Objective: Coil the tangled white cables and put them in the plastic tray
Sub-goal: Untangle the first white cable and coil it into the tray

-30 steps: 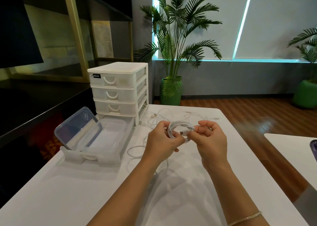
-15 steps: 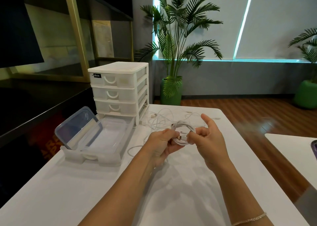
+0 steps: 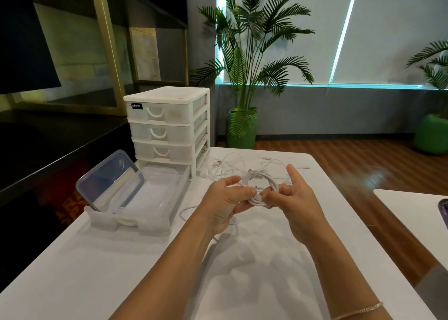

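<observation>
The left hand (image 3: 226, 199) and right hand (image 3: 294, 198) both pinch a coiled white cable (image 3: 260, 186) above the surface (image 3: 121, 259). The plastic tray (image 3: 145, 198) sits open nearby.

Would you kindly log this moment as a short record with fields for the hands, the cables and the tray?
left hand: grips the coiled cable
right hand: pinches the coil's lower edge, index finger raised
coiled cable: white, looped, held above the table
loose cables: tangled on the table behind the hands
plastic tray: open, lid propped up, no cable inside
drawer unit: behind the tray, three upper drawers closed
</observation>
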A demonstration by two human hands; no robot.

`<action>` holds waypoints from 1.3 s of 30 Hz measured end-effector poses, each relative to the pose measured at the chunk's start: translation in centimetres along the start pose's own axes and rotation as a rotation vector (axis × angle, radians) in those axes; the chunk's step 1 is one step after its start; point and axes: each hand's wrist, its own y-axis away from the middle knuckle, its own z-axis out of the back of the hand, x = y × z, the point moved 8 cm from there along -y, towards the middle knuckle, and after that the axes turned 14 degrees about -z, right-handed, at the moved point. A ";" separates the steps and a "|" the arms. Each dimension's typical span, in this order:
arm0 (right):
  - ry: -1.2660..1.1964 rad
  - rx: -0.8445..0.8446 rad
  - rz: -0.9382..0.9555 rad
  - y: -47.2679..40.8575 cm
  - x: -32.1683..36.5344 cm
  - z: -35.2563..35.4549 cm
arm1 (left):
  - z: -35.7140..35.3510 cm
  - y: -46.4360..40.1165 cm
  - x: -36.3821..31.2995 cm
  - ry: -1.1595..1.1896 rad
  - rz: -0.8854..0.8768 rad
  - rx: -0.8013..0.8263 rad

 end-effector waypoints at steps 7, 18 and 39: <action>-0.171 0.019 -0.106 -0.9 -1.5 0.0 | -0.4 -0.2 -0.2 -0.157 -0.147 0.036; -0.179 0.031 -0.263 -2.0 -3.7 0.0 | -0.6 -0.2 -0.7 -0.408 -0.316 0.057; -0.210 -0.009 -0.143 -1.2 -1.7 -0.1 | 0.0 0.1 0.8 0.202 0.024 -0.142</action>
